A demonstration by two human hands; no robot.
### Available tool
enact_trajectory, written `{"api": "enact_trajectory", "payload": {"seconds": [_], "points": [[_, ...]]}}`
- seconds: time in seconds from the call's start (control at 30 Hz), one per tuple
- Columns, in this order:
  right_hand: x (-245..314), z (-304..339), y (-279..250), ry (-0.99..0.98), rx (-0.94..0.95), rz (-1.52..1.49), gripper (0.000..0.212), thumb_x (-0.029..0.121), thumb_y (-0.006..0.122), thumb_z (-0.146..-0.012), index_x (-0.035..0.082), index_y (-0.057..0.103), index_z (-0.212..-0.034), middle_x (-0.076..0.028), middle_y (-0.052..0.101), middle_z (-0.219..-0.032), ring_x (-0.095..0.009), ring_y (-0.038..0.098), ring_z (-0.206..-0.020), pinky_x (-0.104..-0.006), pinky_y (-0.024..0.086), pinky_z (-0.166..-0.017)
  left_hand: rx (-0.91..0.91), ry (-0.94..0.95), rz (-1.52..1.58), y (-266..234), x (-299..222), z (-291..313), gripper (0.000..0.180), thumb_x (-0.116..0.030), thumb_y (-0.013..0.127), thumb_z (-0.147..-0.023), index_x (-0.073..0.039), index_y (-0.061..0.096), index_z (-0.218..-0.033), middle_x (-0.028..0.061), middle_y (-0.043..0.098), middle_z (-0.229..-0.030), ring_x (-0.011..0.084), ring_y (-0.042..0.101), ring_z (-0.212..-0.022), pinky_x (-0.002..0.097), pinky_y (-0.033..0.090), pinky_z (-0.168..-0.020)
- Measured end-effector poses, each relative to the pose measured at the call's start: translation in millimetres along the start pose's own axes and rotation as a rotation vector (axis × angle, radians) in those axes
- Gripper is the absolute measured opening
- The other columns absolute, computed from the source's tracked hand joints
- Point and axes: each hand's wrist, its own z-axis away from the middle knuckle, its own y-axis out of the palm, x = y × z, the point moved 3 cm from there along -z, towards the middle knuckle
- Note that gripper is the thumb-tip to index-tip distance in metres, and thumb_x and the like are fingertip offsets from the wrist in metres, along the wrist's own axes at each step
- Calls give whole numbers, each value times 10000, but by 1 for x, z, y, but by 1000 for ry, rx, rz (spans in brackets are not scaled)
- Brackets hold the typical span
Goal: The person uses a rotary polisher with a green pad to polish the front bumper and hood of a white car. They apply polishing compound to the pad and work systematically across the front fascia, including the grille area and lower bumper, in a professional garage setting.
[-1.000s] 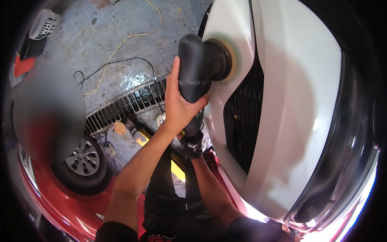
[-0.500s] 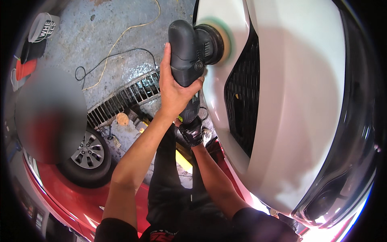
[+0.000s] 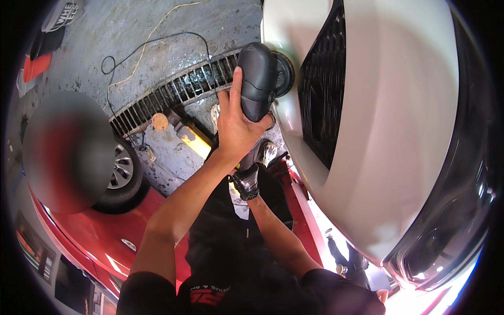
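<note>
I hold a black power polisher upright beside the front of a white car. Its round pad faces the bumper just left of the black grille; whether it touches is hard to tell. My bare left hand wraps the polisher below its rounded head, with the index finger stretched up along the casing. Lower down, my right hand, in a black glove, closes round the rear handle, which is partly hidden by the left hand and forearm.
A red car with a silver-spoked wheel stands at left, a blurred person before it. A metal drain grate crosses the floor. Black cord loops there. A yellow bar-shaped tool lies near my feet; a white bucket stands far left.
The polisher has come down along the bumper, nearer to me, with both hands still on it. My view has shifted too, so floor things appear higher in the picture.
</note>
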Motion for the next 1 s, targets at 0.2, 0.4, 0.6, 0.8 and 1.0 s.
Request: {"api": "enact_trajectory", "payload": {"seconds": [0.2,0.4,0.6,0.8,1.0], "points": [[-23,33,-9,58,9,-105,353,133,830,-832,-28,719,-1126,-99,775,-1026,-191,722,-887,-348,558,-788,-16,-20,7,3,13,35,1121,-59,831,-701,-125,248,-1655,180,512,-1161,352,619,-1031,418,511,-924],[-60,68,-7,200,-10,-283,340,93,834,-816,-13,711,-1114,-48,743,-1012,-152,681,-900,-325,539,-790,6,-58,-37,4,19,64,1134,-89,849,-708,-177,245,-1664,181,493,-1162,367,645,-981,427,543,-868],[-65,100,-11,118,-81,-287,395,89,856,-794,-8,694,-1140,-37,738,-1024,-138,668,-878,-329,533,-768,48,-102,2,6,23,93,1142,-77,856,-704,-161,242,-1663,191,505,-1216,359,652,-1045,410,547,-900],[5,119,-9,64,18,65,382,167,851,-855,-14,699,-1154,-69,753,-1004,-171,699,-904,-341,558,-813,124,-141,558,-8,54,94,1129,-96,890,-696,-46,266,-1635,155,573,-1403,247,628,-1191,355,488,-1045],[-11,130,90,486,275,-573,162,107,792,-915,41,696,-1028,-1,686,-919,-96,638,-831,-281,526,-735,604,-319,693,-45,62,58,1098,-141,850,-642,-80,348,-1617,112,502,-1511,236,522,-1342,362,363,-1170]]}}
